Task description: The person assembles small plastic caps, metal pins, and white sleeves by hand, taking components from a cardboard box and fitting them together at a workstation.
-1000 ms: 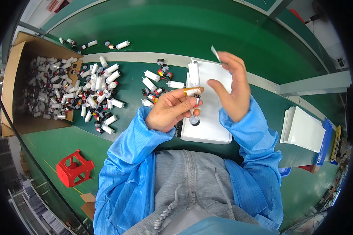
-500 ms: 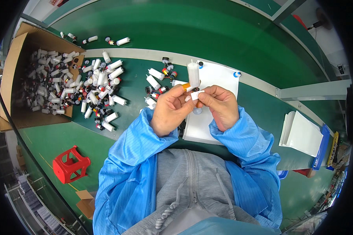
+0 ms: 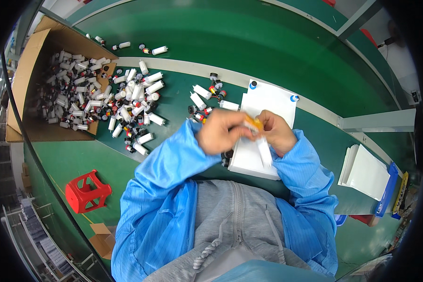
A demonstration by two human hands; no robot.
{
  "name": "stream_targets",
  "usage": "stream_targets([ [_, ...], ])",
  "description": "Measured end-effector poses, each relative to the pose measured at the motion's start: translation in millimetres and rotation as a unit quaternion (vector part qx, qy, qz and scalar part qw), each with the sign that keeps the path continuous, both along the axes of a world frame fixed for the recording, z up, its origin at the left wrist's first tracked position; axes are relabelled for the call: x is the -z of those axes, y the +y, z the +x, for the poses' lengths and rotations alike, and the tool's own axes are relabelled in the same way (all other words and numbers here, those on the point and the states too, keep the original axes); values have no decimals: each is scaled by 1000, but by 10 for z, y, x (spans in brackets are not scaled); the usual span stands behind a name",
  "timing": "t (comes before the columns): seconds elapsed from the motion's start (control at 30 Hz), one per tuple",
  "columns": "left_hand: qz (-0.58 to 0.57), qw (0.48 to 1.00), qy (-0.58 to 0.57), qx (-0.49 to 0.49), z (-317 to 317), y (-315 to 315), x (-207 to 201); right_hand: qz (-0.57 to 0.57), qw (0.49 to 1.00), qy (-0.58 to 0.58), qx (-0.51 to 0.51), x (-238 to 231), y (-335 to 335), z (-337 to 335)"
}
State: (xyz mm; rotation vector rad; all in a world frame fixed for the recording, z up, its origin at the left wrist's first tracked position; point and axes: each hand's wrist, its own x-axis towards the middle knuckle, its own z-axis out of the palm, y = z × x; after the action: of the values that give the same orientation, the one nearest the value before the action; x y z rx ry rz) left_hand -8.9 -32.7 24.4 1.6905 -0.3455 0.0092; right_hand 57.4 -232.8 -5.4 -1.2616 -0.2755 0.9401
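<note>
Over the white board (image 3: 246, 162), my two hands meet around a small white bottle (image 3: 264, 153) with an orange part (image 3: 254, 123) at its upper end. Motion blurs the bottle, which slants down toward my body below the fingers. My left hand (image 3: 221, 132) is closed, thumb and fingers gripping beside the orange part. My right hand (image 3: 278, 132) is also closed on it, fingertips bent inward; its palm side is hidden. Just left of my left hand lie several white bottles (image 3: 202, 91) and small dark and red caps (image 3: 199, 115).
A cardboard box (image 3: 28, 84) full of similar bottles lies open at the left, with a loose pile (image 3: 136, 101) spilling beside it. Two small blue-banded bottles (image 3: 294, 98) stand on the board's far side. White sheets (image 3: 365, 171) lie right; a red stool (image 3: 87, 191) stands on the floor.
The bottle, which pointed up away from me, has swung round and now points down toward my body. My left hand has turned over it. The whole view has shifted slightly.
</note>
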Motion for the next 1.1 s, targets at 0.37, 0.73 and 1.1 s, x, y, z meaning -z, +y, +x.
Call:
stream_targets([
  [0.37,549,798,-33,-246,454,307,175,-18,999,-6,40,-54,20,23],
  [0.73,-234,967,98,-25,-88,-4,-322,-86,861,-493,87,-469,66,-193],
  [1.1,61,994,-19,-89,-258,-68,-142,-33,924,-381,8,-783,-60,-232],
])
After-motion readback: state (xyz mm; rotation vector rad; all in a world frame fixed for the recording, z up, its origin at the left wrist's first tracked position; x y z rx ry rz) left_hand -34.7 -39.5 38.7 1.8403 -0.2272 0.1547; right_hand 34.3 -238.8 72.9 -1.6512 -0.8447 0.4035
